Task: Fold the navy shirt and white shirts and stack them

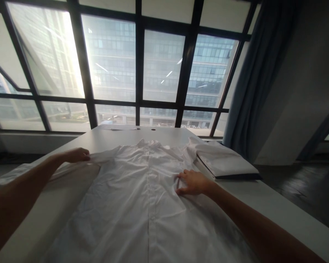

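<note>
A wrinkled white shirt (131,182) lies front-up on the table (106,138), collar (153,143) farthest.

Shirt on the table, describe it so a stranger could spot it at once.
Find the big windows, then the white table in front of them. The white shirt lies on it, collar toward the windows, left hand on a sleeve, right hand on its body. Unlike the dark-edged bundle to its right, it is spread wide, a front strip running down its middle.
</note>
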A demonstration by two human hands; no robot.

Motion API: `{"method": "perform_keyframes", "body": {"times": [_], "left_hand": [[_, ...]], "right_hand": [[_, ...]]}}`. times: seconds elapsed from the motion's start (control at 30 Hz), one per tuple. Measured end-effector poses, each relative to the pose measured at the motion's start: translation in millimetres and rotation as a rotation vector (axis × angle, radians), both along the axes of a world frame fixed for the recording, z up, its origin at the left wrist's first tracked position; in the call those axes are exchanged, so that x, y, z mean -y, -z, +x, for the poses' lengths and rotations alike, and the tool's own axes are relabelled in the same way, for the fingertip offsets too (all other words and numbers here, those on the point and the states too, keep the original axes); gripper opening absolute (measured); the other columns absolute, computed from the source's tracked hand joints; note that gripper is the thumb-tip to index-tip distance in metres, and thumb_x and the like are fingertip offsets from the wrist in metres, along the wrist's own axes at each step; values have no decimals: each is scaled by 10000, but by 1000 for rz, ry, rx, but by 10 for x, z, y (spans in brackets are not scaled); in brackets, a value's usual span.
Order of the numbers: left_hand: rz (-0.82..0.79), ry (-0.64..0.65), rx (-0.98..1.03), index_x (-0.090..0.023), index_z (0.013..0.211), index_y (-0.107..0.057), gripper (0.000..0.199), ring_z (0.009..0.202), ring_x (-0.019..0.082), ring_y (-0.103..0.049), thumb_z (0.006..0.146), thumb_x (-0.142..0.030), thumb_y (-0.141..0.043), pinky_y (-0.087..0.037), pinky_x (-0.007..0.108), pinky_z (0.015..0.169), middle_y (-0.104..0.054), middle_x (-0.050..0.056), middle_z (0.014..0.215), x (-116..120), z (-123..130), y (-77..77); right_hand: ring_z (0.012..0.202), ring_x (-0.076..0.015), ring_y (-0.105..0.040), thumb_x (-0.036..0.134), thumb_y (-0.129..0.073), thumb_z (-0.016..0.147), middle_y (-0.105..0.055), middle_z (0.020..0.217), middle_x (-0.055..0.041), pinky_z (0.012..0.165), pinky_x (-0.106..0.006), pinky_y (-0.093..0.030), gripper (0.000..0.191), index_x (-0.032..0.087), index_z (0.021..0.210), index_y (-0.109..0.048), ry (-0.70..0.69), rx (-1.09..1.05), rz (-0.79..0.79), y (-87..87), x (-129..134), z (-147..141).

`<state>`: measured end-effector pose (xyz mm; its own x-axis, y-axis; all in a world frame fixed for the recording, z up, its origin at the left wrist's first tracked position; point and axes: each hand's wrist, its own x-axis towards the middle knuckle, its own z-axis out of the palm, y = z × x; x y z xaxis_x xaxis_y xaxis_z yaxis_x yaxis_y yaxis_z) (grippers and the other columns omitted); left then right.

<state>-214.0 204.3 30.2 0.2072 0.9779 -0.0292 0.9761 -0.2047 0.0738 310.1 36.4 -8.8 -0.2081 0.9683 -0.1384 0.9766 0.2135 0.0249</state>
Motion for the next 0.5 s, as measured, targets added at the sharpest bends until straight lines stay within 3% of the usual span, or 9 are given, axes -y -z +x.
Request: {"method": "perform_keyframes", "body": {"times": [0.07,0.13,0.23,0.3,0.37,0.43,0.5], "left_hand": [[-4,-82,-105,-71,1026,-629,406,900,157,-577,973,-381,-372,-396,186,759,-701,39,978,-74,-104,-145],[59,-270,-205,-51,1163,-584,424,1003,202,-582,996,-335,-318,-402,243,821,-663,109,1152,-124,-139,-227],[234,-501,-337,-29,1238,-549,397,1179,301,-514,973,-187,-299,-369,417,949,-564,199,1321,-142,6,-197],[318,-417,-374,-20,1208,-569,416,1205,311,-492,957,-108,-249,-338,477,976,-563,205,1318,-149,207,-92],[281,-236,-315,-34,1184,-591,447,1156,305,-526,986,-181,-218,-361,469,950,-597,194,1277,-178,395,50],[161,-167,-204,-48,1201,-591,495,1103,311,-560,1000,-342,-247,-406,430,890,-615,190,1260,-235,465,207],[102,-209,-92,-37,1201,-593,537,1062,310,-588,966,-444,-332,-431,373,834,-633,197,1241,-301,371,355]], "right_hand": [[1108,-412,-564,670,-670,712,-598,1243,-185,924,-497,-457,746,233,1314,-611,-3,-4,-18,5,-1,4],[1096,-403,-573,670,-667,717,-602,1237,-183,912,-483,-464,752,224,1320,-607,-8,7,-33,-3,2,0],[1055,-380,-601,669,-680,709,-633,1193,-164,878,-434,-480,724,221,1276,-638,-45,13,-47,-54,-48,12],[1012,-340,-628,639,-651,760,-668,1146,-129,842,-379,-488,603,238,1208,-676,-59,-26,-65,-117,-164,79],[963,-295,-650,565,-556,867,-702,1079,-103,808,-336,-487,440,238,1119,-711,16,-79,-4,-194,-357,230],[947,-283,-655,468,-447,947,-714,1030,-111,810,-335,-480,387,216,1047,-724,205,-89,212,-269,-600,474],[1030,-304,-632,399,-442,952,-689,1108,-140,855,-356,-469,370,185,1097,-706,387,-67,444,-325,-844,794]]}}
